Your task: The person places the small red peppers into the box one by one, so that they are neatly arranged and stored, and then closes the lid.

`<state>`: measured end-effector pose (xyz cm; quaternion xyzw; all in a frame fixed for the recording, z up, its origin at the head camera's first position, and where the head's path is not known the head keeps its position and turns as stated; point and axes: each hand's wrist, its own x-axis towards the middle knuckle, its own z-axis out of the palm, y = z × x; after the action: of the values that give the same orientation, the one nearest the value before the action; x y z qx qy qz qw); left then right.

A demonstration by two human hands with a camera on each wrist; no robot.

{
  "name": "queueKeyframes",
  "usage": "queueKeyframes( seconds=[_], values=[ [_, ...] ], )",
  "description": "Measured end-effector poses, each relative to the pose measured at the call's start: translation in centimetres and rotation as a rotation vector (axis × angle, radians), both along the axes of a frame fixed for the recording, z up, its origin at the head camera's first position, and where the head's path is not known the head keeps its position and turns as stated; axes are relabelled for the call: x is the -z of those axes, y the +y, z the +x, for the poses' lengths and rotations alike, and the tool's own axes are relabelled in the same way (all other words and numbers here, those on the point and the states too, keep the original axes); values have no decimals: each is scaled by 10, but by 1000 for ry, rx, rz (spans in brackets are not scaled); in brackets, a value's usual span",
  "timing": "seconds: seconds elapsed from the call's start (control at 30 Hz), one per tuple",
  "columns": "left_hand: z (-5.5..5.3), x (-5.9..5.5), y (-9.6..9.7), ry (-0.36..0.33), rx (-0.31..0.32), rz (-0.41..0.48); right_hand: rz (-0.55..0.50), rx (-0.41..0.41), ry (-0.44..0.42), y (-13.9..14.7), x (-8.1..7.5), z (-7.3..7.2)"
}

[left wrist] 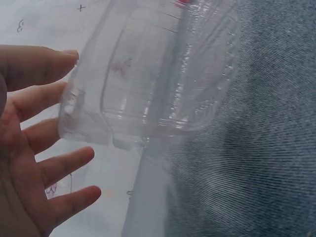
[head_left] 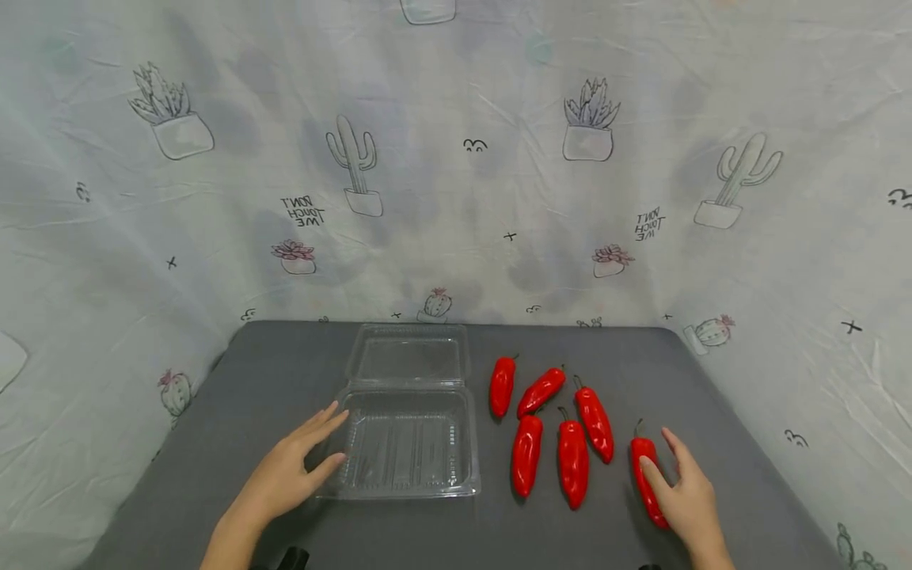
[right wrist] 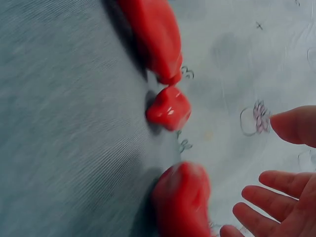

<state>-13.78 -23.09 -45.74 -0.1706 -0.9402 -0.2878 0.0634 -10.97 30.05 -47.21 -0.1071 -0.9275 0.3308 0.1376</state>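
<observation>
A clear plastic clamshell box [head_left: 406,443] lies with its lid folded back, nothing inside it. At its left side is my left hand [head_left: 292,467], fingers spread; in the left wrist view the thumb and a finger [left wrist: 39,101] overlap the box's edge [left wrist: 84,118]. My right hand [head_left: 687,495] hovers over the rightmost red pepper [head_left: 644,475], thumb apart from the fingers. The right wrist view has the right hand [right wrist: 281,202] with straight, relaxed fingers beside a red pepper [right wrist: 182,202], not wrapped round it.
Several more red peppers lie between the box and my right hand, among them one pepper [head_left: 573,463] near the front and another pepper [head_left: 502,386] farther back. All rest on a grey table [head_left: 456,538]. A cactus-printed cloth [head_left: 456,198] hangs behind and beside it.
</observation>
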Motion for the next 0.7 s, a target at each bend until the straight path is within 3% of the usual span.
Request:
queueKeyframes(
  seconds=[0.2,0.43,0.57,0.7],
  values=[
    [-4,10,-1,39,61,113,-83,39,-98,9,6,3],
    [-4,25,-3,66,57,204,-86,39,-266,14,13,4],
    [-6,31,-4,82,63,240,-58,36,-260,10,17,0],
    [-7,35,-4,108,51,217,-50,29,-258,8,20,0]
  ],
)
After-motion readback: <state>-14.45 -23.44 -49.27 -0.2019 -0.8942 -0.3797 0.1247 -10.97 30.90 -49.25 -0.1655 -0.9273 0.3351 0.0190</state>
